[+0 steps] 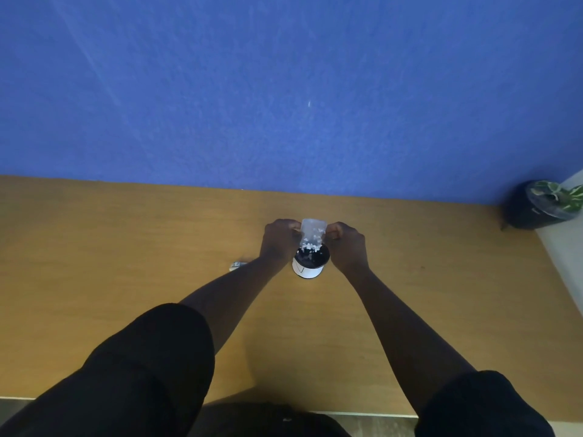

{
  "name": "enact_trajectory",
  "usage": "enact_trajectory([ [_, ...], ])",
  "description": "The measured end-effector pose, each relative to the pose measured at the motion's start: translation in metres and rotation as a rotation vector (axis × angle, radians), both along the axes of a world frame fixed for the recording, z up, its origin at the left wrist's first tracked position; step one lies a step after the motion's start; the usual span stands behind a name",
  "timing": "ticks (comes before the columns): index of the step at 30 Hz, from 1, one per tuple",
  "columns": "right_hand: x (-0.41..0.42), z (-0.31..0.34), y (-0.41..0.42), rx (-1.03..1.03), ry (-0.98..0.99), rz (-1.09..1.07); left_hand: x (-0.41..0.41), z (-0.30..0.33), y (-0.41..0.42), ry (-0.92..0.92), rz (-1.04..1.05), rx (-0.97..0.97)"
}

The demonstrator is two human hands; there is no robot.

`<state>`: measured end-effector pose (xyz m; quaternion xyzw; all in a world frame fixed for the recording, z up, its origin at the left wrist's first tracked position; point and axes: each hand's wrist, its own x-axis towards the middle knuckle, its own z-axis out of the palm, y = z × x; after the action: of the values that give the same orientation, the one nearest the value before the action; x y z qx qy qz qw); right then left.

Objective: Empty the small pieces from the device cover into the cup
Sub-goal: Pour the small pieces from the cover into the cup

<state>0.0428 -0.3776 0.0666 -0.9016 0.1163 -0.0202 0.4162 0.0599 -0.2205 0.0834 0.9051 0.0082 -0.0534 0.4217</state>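
Observation:
A clear device cover (312,230) is held tilted over a white cup (307,271) with a dark inside that stands on the wooden table (126,247). Small white pieces (310,246) are gathered at the cover's lower edge, right at the cup's mouth. My left hand (279,242) pinches the cover's left side and my right hand (347,247) pinches its right side. Both hands are beside the cup, not touching it as far as I can tell.
A small grey object (237,265) lies on the table just left of my left forearm. A blue wall (284,89) rises behind the table. A black pot with a green plant (542,203) stands at the far right, beside a white ledge (564,247).

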Motion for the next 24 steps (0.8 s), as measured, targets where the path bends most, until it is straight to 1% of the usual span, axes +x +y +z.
enact_trajectory([
  [3,-0.002,-0.001,0.002,0.016,0.006,0.003,-0.001,0.0,0.0,0.006,0.023,-0.075],
  [9,-0.009,-0.001,0.001,-0.006,-0.035,0.027,-0.004,-0.005,0.002,-0.019,-0.013,-0.057],
  [13,-0.013,-0.001,-0.003,-0.096,-0.101,0.083,-0.008,-0.007,0.001,-0.074,-0.068,-0.005],
  [17,-0.018,0.001,-0.001,-0.141,-0.14,0.143,-0.012,-0.01,0.001,-0.138,-0.088,0.023],
  [24,-0.023,0.003,0.005,-0.121,-0.151,0.086,-0.016,-0.011,0.002,-0.191,-0.074,0.001],
])
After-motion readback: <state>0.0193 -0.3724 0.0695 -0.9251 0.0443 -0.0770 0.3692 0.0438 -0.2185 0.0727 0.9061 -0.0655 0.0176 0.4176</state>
